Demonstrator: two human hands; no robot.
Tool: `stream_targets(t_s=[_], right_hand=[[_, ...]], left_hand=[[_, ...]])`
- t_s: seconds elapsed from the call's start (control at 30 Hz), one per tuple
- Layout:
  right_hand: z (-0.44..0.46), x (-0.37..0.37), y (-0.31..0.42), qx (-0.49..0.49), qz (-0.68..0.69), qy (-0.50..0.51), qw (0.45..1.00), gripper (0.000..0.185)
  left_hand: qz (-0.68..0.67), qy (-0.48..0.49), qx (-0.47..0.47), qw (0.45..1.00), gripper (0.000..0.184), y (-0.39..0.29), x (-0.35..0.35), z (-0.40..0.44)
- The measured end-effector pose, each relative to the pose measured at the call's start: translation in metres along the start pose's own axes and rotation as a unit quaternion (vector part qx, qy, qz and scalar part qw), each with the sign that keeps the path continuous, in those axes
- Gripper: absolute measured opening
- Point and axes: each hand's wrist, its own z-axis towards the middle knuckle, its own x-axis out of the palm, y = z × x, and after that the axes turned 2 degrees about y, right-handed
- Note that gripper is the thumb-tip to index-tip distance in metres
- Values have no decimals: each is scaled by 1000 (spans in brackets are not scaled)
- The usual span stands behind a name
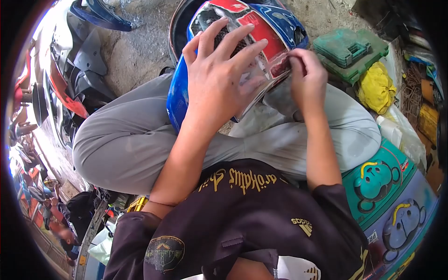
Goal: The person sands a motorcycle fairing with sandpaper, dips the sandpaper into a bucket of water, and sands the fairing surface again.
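A blue, red and white shell-like part [176, 95] with a dark mesh area leans in my lap, between my crossed legs. My left hand [217, 77] lies over its mesh and red area with the fingers spread. At the right edge of the part, my right hand [309, 77] pinches at the border beside a dark red patch [280, 65]. Whatever is between those fingertips is too small to make out. Behind the part is a dark round rim [175, 35].
To the right are a green case [343, 49], a yellow bag [377, 87] and a teal mat with cartoon figures [387, 161]. Loose dark and red panels [70, 95] stand at the left. A blue curved piece [105, 17] lies at the top left.
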Motion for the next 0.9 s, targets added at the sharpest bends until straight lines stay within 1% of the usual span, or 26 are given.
stream_targets(t_s=[0.03,0.07,0.17,0.2,0.3,0.33,0.43,0.57,0.6,0.73,0.83,0.9], right_hand=[[-3,0,4,-62,-17,13,998,13],[-2,-2,6,-68,-36,19,997,14],[17,-10,-20,-86,-90,72,990,14],[15,-10,-20,-113,-99,71,986,14],[6,-14,-4,-159,-44,89,982,13],[8,-17,-7,-161,-36,94,982,12],[9,-14,-11,-151,-17,86,985,12],[13,-15,-20,-117,-41,84,989,12],[18,-15,-23,-120,-50,82,988,13],[4,-10,-9,-152,-6,79,985,15],[13,-11,-15,-121,-9,79,989,15],[11,-11,-12,-143,-16,79,986,14]], left_hand=[[-1,-1,-1,1000,67,0,0,0],[-1,-1,-3,1000,67,0,0,0],[6,5,-4,1000,67,-1,-3,0],[3,-1,-2,1000,66,-2,-2,0],[6,-2,2,1000,66,0,-1,-1],[-7,-13,18,1000,64,5,4,-1],[-5,-10,14,1000,63,3,3,-2],[15,3,-3,1000,65,0,-2,0],[14,1,-2,1000,65,0,-2,0],[13,-1,3,1000,65,0,0,1],[21,1,2,1000,65,0,-1,1],[18,3,3,1000,65,0,-1,1]])
